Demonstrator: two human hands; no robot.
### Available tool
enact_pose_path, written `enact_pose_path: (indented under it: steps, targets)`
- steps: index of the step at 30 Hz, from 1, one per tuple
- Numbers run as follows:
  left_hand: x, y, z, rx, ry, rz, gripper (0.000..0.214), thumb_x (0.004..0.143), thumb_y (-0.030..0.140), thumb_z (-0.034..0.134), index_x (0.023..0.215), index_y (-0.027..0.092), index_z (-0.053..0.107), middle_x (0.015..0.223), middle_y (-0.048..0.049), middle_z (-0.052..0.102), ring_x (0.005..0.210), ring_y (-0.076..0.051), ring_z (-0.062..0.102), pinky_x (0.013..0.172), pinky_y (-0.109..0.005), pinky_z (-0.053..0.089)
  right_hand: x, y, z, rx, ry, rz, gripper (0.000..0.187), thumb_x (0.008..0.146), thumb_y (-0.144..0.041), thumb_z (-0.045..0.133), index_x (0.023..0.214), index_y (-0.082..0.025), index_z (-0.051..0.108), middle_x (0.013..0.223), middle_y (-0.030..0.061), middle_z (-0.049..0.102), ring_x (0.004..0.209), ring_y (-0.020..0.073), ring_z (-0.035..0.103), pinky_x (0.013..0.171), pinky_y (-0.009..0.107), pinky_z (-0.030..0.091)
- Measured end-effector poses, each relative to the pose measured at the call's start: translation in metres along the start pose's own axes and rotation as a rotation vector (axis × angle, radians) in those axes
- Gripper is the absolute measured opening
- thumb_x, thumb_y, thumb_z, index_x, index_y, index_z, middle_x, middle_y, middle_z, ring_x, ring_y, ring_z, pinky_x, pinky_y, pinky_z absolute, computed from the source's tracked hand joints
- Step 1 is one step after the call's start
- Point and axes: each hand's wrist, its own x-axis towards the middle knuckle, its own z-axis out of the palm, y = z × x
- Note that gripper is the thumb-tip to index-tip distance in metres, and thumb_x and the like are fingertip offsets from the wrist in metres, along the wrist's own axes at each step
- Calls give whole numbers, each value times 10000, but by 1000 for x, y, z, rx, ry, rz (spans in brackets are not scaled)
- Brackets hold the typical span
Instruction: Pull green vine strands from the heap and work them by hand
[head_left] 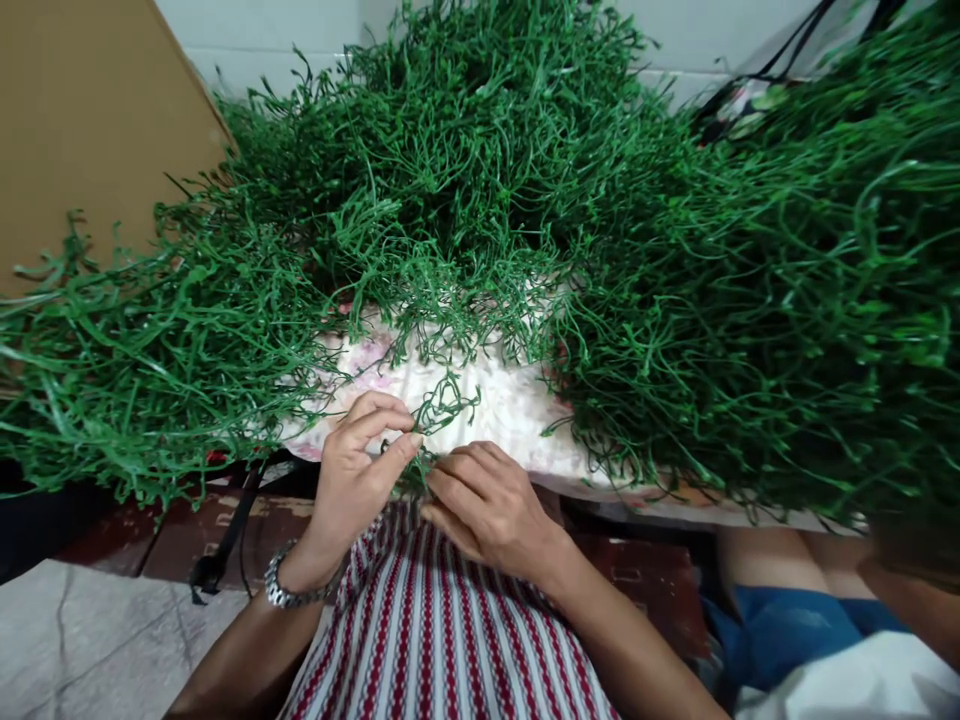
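Observation:
In the head view my left hand [360,465], with a metal watch band on the wrist, pinches a small bunch of thin green stems [442,402] between thumb and forefinger. Its stems have small forked tips and look like artificial plant sprigs. My right hand [487,505] is curled close beside it, its fingers closed at the lower part of the same bunch; the exact grip is hidden behind the knuckles. Both hands are at the near edge of a pale flowered cloth [487,390], just above a red and white striped garment [450,630].
A large heap of green stems [480,150] rises at the back, with more piled at left [150,370] and right [750,330]. A brown board [90,130] leans at left. At lower right sits another person in blue shorts [795,625].

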Motion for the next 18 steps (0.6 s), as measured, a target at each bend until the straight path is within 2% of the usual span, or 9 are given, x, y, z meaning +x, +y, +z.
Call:
enact_pose_path:
  steps: [2,6,8,10,13,16,18]
  targets:
    - [-2,0,-1,22,5,32,20,754,184,611,736,192,613,848,-29,578,842,-162,547,739,-269,413,1,0,-8,64,-7,22,272,814,-330,592,1003,-135,584,881,85,638,825,190,585,721,357,503]
    - [-2,2,-3,0,-124,68,46,780,157,586,751,191,598,794,-31,603,802,-163,562,712,-279,419,11,6,-33,99,260,106,248,796,-175,588,1044,-169,584,923,82,639,880,186,595,755,353,524]
    - [-2,1,-2,-24,-170,115,51,780,146,586,766,191,604,767,-33,611,793,-171,571,723,-295,428,18,13,-43,64,326,150,296,796,-132,550,1084,-196,581,997,89,625,973,201,581,820,381,520]
    - [-2,-1,-2,-55,-209,182,78,772,124,590,783,197,616,743,-30,619,798,-178,580,749,-310,437,23,22,-48,33,269,159,327,802,-151,537,1121,-209,572,1158,103,574,1133,234,513,938,448,470]
    - [-5,-4,-2,-109,-248,204,115,770,108,589,810,208,628,747,-26,627,813,-179,581,768,-311,445,23,31,-50,60,133,132,206,819,-206,537,1011,-208,610,1282,89,508,1261,251,410,1036,491,382]
    - [-7,-1,-3,-129,-267,75,132,805,147,554,890,215,628,838,-35,632,850,-174,577,759,-288,443,19,33,-48,80,125,131,122,825,-220,536,918,-194,610,1231,91,549,1265,247,408,1028,474,384]
    - [-7,5,-2,-121,-259,22,161,825,187,531,959,219,614,881,-36,627,860,-172,572,752,-281,435,17,31,-48,73,128,121,132,824,-189,529,938,-187,596,1126,87,605,1199,227,474,1015,455,387]
